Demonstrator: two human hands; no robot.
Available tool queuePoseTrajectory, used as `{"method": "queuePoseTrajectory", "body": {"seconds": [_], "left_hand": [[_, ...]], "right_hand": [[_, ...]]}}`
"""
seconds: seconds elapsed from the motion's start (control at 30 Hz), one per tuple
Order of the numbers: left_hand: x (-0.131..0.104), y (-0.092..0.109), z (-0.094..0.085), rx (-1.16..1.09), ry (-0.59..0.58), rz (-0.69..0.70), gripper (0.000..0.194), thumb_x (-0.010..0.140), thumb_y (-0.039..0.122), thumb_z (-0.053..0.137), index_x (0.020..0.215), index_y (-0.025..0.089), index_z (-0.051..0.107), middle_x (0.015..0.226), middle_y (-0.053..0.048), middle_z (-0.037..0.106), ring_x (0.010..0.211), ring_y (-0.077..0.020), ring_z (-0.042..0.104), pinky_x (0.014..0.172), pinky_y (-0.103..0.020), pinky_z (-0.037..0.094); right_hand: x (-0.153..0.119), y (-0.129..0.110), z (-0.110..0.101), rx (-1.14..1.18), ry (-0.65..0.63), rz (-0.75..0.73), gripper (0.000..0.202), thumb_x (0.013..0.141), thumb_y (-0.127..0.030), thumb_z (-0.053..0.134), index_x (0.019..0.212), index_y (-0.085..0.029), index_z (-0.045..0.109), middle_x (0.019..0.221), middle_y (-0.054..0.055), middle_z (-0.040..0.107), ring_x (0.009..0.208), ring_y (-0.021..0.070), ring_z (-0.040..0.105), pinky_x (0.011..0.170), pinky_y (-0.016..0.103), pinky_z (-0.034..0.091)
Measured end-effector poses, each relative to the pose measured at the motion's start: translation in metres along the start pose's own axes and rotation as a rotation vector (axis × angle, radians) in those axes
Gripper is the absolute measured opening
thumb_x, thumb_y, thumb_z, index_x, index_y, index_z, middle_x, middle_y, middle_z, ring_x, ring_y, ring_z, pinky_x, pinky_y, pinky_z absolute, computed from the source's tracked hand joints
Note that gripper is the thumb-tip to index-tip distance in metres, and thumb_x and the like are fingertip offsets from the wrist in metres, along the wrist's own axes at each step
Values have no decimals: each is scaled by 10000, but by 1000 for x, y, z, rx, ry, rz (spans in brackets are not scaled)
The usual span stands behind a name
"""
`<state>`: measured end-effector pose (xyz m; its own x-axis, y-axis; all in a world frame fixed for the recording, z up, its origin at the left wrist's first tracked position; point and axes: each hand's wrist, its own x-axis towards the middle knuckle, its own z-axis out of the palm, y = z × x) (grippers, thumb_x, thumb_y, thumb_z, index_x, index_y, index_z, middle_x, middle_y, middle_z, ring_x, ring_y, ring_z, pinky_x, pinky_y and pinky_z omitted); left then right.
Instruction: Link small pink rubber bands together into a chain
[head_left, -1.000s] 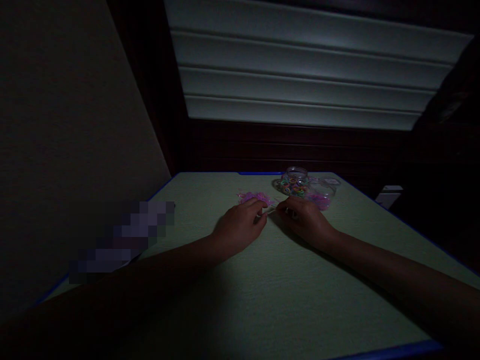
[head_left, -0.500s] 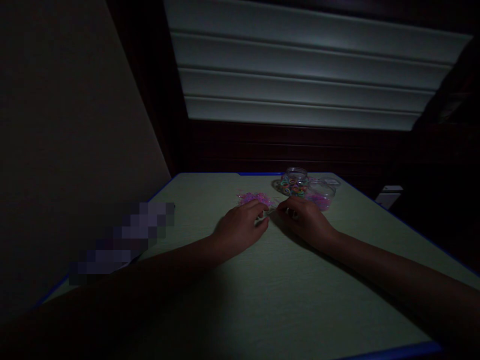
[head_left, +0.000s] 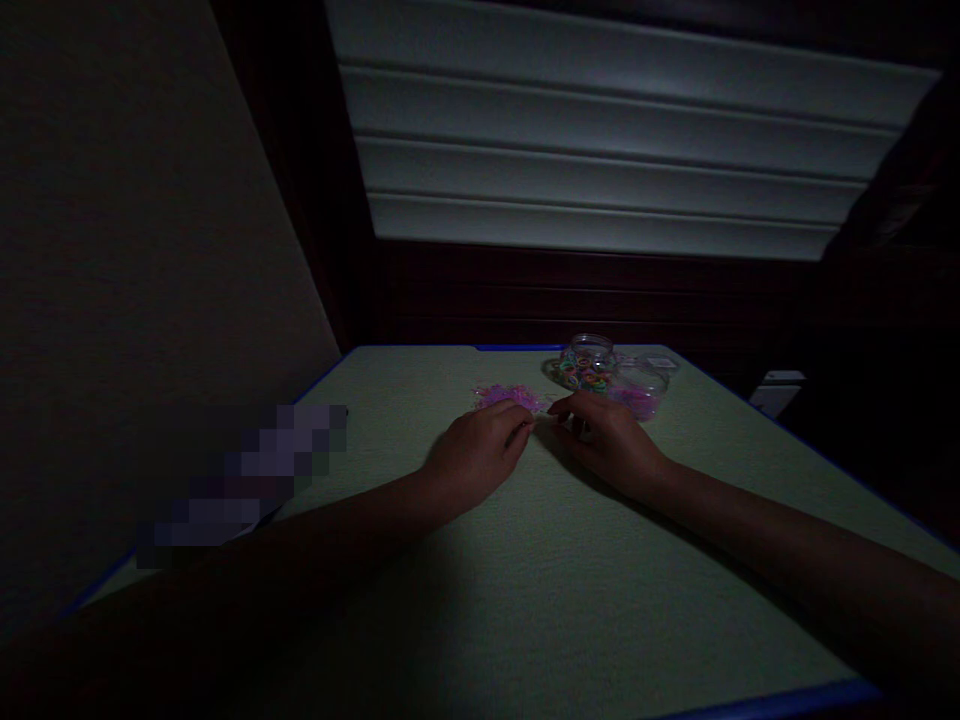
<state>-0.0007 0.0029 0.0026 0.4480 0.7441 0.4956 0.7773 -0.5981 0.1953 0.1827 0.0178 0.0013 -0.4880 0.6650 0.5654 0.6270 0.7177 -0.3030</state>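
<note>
My left hand rests at the near edge of a heap of small pink and purple bands, thumb and forefinger pinched together; what sits between them is too small and dark to make out. Just to the right, my right hand hovers low over the table with its thumb and fingers apart, and nothing shows in them. Behind my right hand stand a clear jar of multicoloured hair ties and a clear round tub with pink bands inside.
The pale green table has a blue edge. A clear lid lies behind the tub. On the left lies a blurred-out pale object. A white item stands beyond the table's right edge. A slatted panel rises behind.
The thumb and forefinger of my left hand have closed into a pinch. My right hand's fingers have spread apart, and a pale strand between the hands no longer shows.
</note>
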Motion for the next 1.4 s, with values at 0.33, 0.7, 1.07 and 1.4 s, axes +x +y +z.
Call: {"method": "queuePoseTrajectory", "body": {"seconds": [0.33,0.7,1.07,1.4], "left_hand": [[0,-1,-1,11,-8,24,173,833,222,376,888,192,537,889,-17,574,761,-135,528,663,-255,410],[0,-2,0,0,-1,26,157,827,232,394,865,192,541,858,-12,573,746,-128,529,657,-244,404],[1,-1,1,-2,-7,12,172,830,260,391,866,199,547,856,-6,583,750,-130,536,673,-244,409],[0,-3,1,15,-38,23,174,825,234,380,858,199,547,849,-4,590,747,-132,541,676,-250,409]], "right_hand": [[1,0,-2,2,-28,-28,133,784,-169,463,867,-161,566,810,45,565,678,119,515,609,231,403],[1,-2,-5,-14,-24,-38,115,769,-154,471,834,-150,565,780,41,555,680,118,506,613,223,391],[0,1,-13,-247,-81,-127,180,820,-198,418,863,-146,585,792,57,572,702,122,514,616,218,357],[17,15,-59,-810,-17,-86,206,827,-220,397,820,-150,591,774,77,583,731,179,494,661,286,290]]}}
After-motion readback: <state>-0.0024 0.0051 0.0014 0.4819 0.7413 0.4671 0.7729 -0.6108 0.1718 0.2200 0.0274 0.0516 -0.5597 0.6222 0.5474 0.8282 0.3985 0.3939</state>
